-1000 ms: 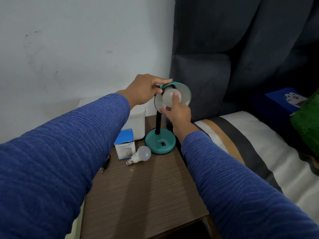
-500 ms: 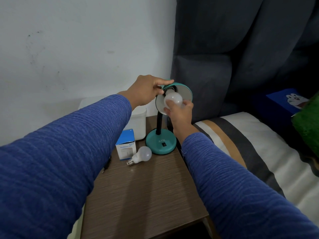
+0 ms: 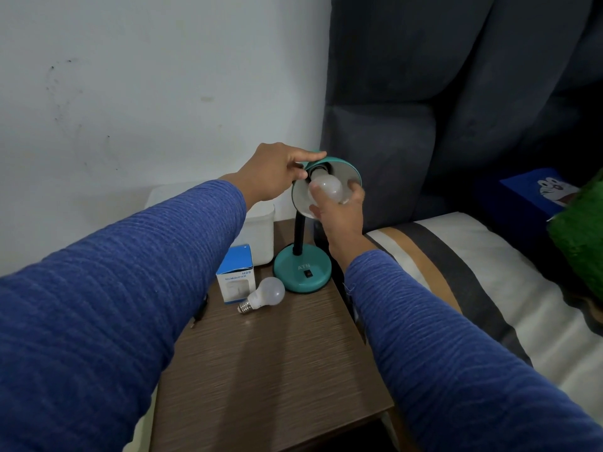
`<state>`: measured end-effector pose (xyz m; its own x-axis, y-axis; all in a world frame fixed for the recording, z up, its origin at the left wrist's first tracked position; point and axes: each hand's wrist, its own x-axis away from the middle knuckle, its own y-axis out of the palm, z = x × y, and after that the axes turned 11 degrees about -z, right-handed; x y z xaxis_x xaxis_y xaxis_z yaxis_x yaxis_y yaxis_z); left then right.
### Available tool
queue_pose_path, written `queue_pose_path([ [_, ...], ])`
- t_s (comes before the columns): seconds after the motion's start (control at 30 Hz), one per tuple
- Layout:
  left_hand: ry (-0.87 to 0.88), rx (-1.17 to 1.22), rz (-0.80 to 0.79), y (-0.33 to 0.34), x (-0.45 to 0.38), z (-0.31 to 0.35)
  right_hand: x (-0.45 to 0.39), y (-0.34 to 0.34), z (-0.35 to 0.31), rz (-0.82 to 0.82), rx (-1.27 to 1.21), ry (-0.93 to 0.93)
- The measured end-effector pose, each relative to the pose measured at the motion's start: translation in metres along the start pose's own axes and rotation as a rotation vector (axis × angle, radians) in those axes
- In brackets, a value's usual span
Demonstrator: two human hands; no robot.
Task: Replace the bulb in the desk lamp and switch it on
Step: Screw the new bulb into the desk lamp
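Bulb [image 3: 326, 189] points out of the shade [image 3: 346, 171] toward the camera, right hand [image 3: 341, 213] clasping it, left hand [image 3: 274, 174] gripping the shade.

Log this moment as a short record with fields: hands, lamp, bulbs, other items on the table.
left hand: grips the rim of the lamp shade
right hand: fingers wrapped round the bulb in the shade
lamp: teal, upright, unlit; base on the table, by its right edge
spare bulb: lies on its side beside the base
blue box: stands left of the spare bulb
white tub: behind the box, against the wall
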<state>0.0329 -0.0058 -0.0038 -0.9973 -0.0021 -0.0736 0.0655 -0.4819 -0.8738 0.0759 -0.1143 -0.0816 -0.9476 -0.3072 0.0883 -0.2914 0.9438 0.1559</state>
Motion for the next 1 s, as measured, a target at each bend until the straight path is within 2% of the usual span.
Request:
queue_pose_path([
  [0.33,0.010,0.027,0.006,0.001,-0.001,-0.001,-0.002,-0.001,0.000,-0.017,0.047,-0.007],
  [0.77,0.011,0.036,0.027,0.004,-0.003,-0.005,-0.005,-0.001,-0.002,-0.016,-0.057,0.004],
  [0.87,0.017,0.054,0.032,0.005,-0.003,-0.006,-0.004,0.000,-0.003,-0.021,0.053,0.018],
  [1.0,0.017,0.052,0.045,0.007,-0.002,-0.005,0.001,-0.003,-0.011,-0.035,0.368,0.039],
])
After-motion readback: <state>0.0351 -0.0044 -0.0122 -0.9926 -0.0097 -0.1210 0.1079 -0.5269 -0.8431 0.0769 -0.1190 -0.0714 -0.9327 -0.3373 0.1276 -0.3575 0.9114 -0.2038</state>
